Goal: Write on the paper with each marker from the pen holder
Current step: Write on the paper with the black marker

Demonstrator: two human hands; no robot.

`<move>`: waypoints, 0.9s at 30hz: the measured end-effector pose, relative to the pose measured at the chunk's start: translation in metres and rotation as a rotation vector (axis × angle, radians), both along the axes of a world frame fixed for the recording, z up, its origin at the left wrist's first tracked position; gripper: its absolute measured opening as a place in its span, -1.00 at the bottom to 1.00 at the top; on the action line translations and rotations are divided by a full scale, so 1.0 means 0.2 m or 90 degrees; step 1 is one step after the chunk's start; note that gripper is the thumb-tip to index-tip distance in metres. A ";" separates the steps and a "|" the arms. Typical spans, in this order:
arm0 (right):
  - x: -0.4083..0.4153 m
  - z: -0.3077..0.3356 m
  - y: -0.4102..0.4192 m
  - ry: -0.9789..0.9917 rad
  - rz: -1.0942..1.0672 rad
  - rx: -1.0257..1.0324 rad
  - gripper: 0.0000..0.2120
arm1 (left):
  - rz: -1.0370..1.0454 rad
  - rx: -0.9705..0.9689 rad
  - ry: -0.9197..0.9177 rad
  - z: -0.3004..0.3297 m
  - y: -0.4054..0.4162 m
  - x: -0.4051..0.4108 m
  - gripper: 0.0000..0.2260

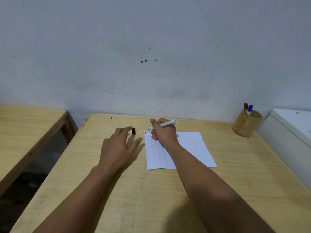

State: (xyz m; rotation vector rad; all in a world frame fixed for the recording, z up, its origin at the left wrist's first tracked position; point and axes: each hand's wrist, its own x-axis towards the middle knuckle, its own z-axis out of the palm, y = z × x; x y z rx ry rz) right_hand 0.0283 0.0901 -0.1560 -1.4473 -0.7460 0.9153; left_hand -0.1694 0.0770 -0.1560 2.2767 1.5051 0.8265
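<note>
Paper (180, 150) lies flat on the wooden tabletop (151, 190), a little right of centre, with small red and blue marks (147, 133) at its far left corner. The right hand (162, 132) rests over that far left part of the sheet, fingers curled around a white marker (165, 123). The marker is uncapped, its dark tip pointing left just beyond the paper's far edge and its white rear end angled up to the right.

Left of the paper, the black cap (133, 130) stands on the bare tabletop. The left hand (120, 145) is spread wide and holds nothing, palm down, its fingertips just beside the cap; whether they touch it cannot be told, as the hand is slightly blurred.

At the far right corner of the tabletop stands a round wooden pen holder (247, 123) with a red-capped marker (245, 107) and a blue-capped marker (250, 108) upright inside. A white appliance (289, 126) sits just right of it, and a second wooden table (28, 130) is at the left.
</note>
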 end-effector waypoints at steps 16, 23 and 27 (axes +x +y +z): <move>0.13 0.37 -0.31 -0.060 0.142 0.043 -0.68 | 0.002 -0.241 -0.304 0.29 0.24 0.15 -0.92; 0.16 0.49 -0.45 -0.102 0.107 0.113 -0.85 | -0.061 -0.265 -0.454 0.59 0.08 0.28 -0.87; 0.18 0.53 -0.50 -0.179 0.090 0.127 -0.77 | -0.081 -0.290 -0.521 0.72 -0.01 0.34 -0.85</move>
